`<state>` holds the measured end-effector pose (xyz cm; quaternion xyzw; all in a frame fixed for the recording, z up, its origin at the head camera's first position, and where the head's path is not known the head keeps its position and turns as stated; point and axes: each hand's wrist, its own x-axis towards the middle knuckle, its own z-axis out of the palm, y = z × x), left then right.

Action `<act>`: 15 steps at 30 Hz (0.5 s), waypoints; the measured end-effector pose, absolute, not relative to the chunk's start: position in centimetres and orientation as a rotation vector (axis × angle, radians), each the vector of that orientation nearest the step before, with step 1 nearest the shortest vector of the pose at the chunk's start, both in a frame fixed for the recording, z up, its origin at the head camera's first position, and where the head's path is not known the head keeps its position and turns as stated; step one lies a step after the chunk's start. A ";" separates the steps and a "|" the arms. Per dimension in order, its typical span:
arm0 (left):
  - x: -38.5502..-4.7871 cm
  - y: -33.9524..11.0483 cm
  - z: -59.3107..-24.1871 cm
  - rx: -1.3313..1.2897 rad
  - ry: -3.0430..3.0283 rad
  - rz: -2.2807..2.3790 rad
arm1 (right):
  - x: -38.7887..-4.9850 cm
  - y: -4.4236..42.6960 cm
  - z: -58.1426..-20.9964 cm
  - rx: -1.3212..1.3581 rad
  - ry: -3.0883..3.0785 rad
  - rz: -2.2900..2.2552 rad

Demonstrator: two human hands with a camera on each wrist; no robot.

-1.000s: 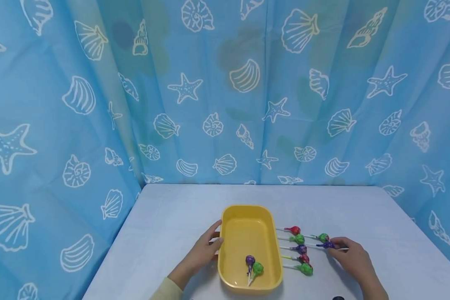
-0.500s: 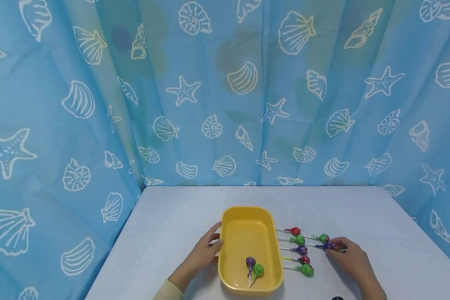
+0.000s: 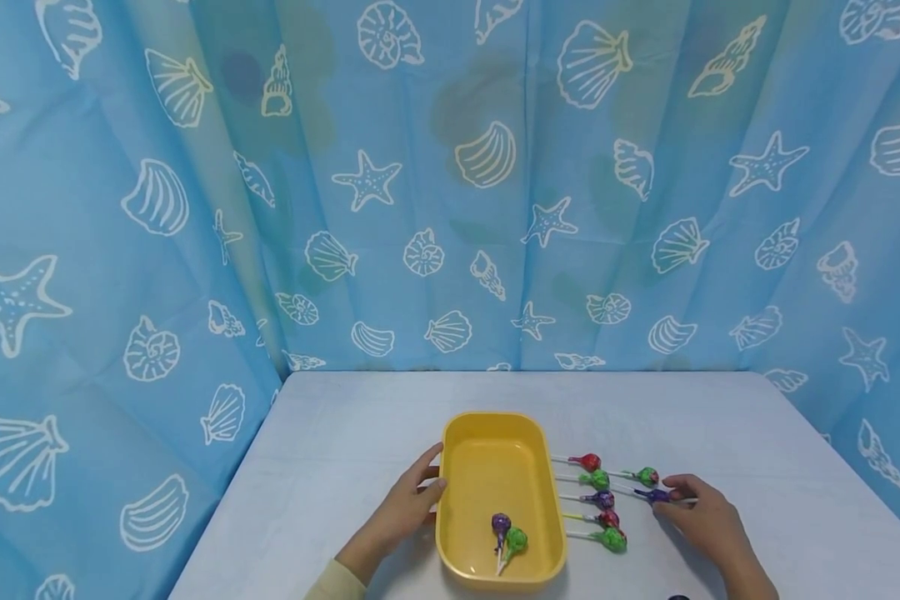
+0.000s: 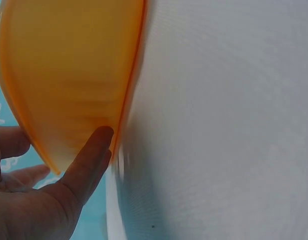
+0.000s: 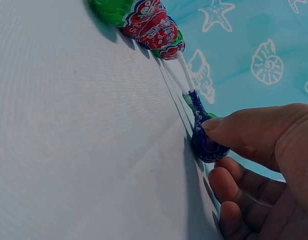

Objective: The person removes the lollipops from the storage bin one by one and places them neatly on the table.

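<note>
My left hand (image 3: 408,504) touches the left side of a yellow tray (image 3: 450,467), its fingers fairly straight. In the left wrist view, fingertips rest against the outer wall of the tray (image 4: 68,65). My right hand (image 3: 708,515) pinches the wrapped head of a purple lollipop (image 3: 654,495), lying near the table with its stick pointing left. The right wrist view shows the thumb on that purple lollipop (image 5: 209,142), the other fingers curled close behind. Just beyond it lies a green lollipop (image 3: 647,477). Inside the tray are a purple lollipop (image 3: 501,522) and a green lollipop (image 3: 517,539).
Several lollipops line the tray's right side, sticks toward it, including a red one (image 3: 589,462) and a green one (image 3: 612,539). A dark round object (image 3: 678,597) is cut off at the bottom edge. A blue shell-patterned curtain (image 3: 420,208) hangs behind the white table (image 3: 345,417).
The right hand keeps its pinch on the purple lollipop, which has shifted very slightly. The left hand and tray stay in place. The head view tilted a little.
</note>
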<state>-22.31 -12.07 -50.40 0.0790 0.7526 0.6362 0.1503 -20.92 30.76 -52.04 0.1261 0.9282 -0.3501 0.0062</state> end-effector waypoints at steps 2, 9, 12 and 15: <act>-22.3 -12.1 -50.3 0.226 2.159 1.829 | -20.8 30.7 -51.9 0.391 2.911 -1.095; -22.3 -12.1 -50.4 0.246 2.141 1.846 | -20.8 30.8 -51.9 0.378 2.940 -1.083; -22.4 -12.1 -50.4 0.248 2.145 1.844 | -20.8 30.7 -51.9 0.406 2.937 -1.100; -22.4 -12.0 -50.5 0.241 2.153 1.839 | -20.8 30.5 -51.7 0.432 2.934 -1.122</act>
